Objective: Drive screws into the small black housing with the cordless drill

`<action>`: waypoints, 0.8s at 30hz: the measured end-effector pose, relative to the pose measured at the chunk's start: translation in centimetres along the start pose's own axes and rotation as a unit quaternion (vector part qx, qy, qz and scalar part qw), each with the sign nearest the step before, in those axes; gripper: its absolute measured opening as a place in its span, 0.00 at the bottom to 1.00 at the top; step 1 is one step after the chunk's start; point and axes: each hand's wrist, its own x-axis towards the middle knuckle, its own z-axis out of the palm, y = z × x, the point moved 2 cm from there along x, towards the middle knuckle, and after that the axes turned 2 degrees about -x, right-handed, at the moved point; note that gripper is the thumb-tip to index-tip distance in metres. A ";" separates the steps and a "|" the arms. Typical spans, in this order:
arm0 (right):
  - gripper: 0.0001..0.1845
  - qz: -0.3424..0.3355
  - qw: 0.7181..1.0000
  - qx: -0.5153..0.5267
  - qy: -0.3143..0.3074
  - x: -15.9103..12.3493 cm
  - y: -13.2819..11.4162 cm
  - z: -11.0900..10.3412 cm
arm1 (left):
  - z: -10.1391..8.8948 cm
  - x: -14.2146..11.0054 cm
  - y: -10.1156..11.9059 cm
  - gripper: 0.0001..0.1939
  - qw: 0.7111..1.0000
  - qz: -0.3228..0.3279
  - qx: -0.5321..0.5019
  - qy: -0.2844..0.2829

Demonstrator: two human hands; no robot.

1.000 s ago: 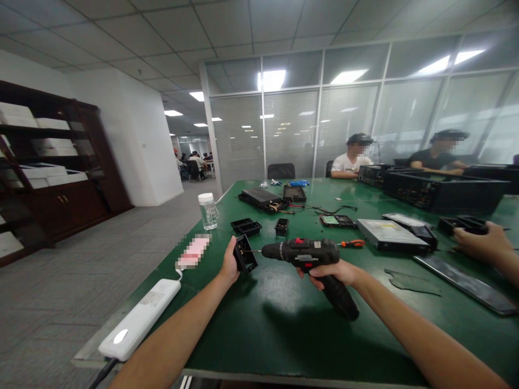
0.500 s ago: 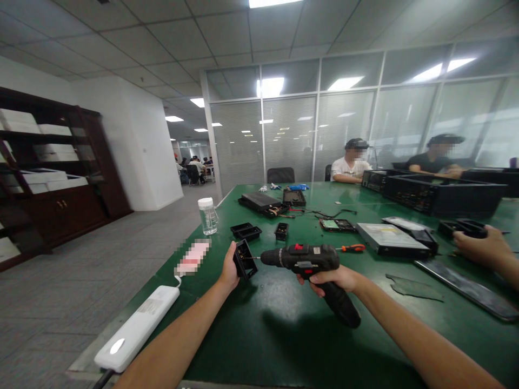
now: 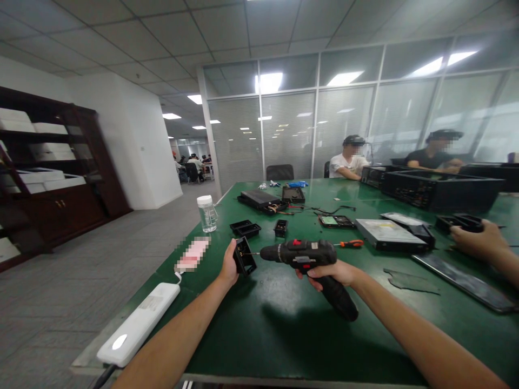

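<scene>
My left hand (image 3: 230,263) grips a small black plastic box (image 3: 248,263), held tilted above the green table with its hollow side facing right. Wrapped around the handle of a black cordless drill (image 3: 300,253) is my right hand (image 3: 330,274). The drill lies level and points left, and its thin bit reaches into the box's opening. Whether the bit's tip sits on a screw inside is too small to tell. Behind the box, similar black boxes (image 3: 245,229) rest on the table, with another small black box (image 3: 281,228) to their right.
A white power strip (image 3: 140,324) and a clear bottle (image 3: 207,215) stand at the left edge. Rightward lie an orange screwdriver (image 3: 352,244), a silver drive (image 3: 389,235) and a dark flat panel (image 3: 462,283). Another person's hand (image 3: 482,240) works at far right; two people sit at the back.
The whole view has shifted slightly. My hands, the box and the drill keep almost the same positions relative to each other, with the bit still in the box's opening.
</scene>
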 end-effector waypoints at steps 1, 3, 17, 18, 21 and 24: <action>0.13 0.001 1.000 0.000 -0.002 0.0 0.0 0.1 | -0.1 0.1 0.0 0.24 1.000 0.011 0.005 0.000; 0.13 0.003 1.000 0.003 -0.005 0.0 -0.1 0.2 | -0.2 0.3 -0.1 0.24 1.000 0.024 0.011 0.003; 0.14 0.034 0.999 0.005 -0.017 1.4 -0.5 0.7 | -1.3 1.0 -1.1 0.26 0.998 -0.019 0.044 0.035; 0.14 0.031 0.999 0.003 -0.019 1.4 -0.5 0.8 | -1.4 1.2 -1.1 0.26 0.998 -0.008 0.047 0.042; 0.13 0.029 0.999 -0.008 -0.022 1.3 -0.4 1.1 | -1.6 1.4 -1.1 0.25 0.996 0.026 0.057 0.066; 0.13 0.042 0.999 -0.022 -0.019 1.2 -0.4 1.1 | -1.7 1.4 -1.1 0.23 0.995 0.043 0.066 0.066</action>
